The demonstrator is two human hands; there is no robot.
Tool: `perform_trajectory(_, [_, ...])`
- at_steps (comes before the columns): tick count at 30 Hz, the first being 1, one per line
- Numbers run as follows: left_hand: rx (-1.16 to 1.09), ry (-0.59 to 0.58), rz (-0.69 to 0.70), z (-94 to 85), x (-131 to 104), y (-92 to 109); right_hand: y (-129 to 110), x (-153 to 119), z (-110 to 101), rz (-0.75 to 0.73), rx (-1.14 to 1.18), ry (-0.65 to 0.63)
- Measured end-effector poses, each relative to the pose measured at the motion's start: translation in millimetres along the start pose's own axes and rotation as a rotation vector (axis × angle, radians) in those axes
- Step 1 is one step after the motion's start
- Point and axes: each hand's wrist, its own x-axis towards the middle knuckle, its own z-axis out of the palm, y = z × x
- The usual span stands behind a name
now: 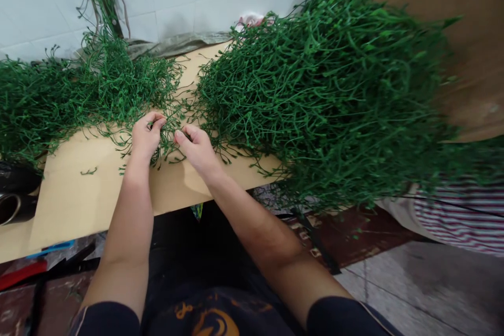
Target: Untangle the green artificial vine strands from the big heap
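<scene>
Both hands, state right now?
Left hand: closed in a pinch by green stems; hold can't be confirmed.
Right hand: also pinched closed; whether it holds one is unclear.

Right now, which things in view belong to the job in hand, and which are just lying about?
Seemingly in the job:
left hand
right hand
green stems between them
large green heap
smaller green pile
tan board

Apparently just lying about:
crumpled grey sheet
red object
blue object
open-ended dark cylinder
</scene>
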Motion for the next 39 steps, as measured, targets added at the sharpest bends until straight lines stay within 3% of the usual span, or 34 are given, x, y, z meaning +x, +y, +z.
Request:
perform_trajectory(3, [0.076, 0.109, -0.025, -11.5, 5, -15, -14, -24, 1, -0.078, -0.044, 0.003])
perform_trajectory(7, [0.041, 0.425, -0.244, -37.9, 15, -34, -46, -49, -17, -0.427, -0.192, -0.046])
perform_trajectory(9, [-0.071, 0.413, -0.247, -43.4, 17, -32, -55, -45, -37, -0.482, -0.281, 0.011])
perform_trajectory(13, [-0.302, 0.223, -0.186, -34.7, 12, -12, -52, -16, -86, -0.419, -0.647, 0.349])
perform_trajectory(16, [-0.405, 0.148, -0.17, -25.5, 10, -3, -47, -1, -105, -0.383, -0.901, 0.548])
perform_trajectory(18, [-0.45, 0.11, -0.168, -21.6, 9, -1, -45, 2, -97, -0.383, -0.957, 0.528])
perform_trajectory(19, [-0.463, 0.089, -0.169, -20.3, 9, -1, -44, 2, -87, -0.392, -0.939, 0.448])
perform_trajectory(23, [-0.47, 0.025, -0.16, -17.8, 6, 1, -26, 9, -25, -0.315, -0.662, -0.079])
perform_trajectory(25, [-0.462, 0.007, -0.155, -17.3, 5, 2, -14, 14, 0, -0.187, -0.534, -0.189])
perform_trajectory(28, [-0.444, 0.005, -0.162, -16.0, 5, 2, -2, 19, 14, -0.125, -0.39, -0.142])
perform_trajectory(34, [-0.229, 0.067, -0.127, -10.6, 8, 3, -2, 9, 3, -0.115, -0.255, -0.074])
perform_trajectory(39, [-0.139, 0.16, -0.142, -13.1, 7, 3, 1, -2, 9, -0.093, -0.127, -0.025])
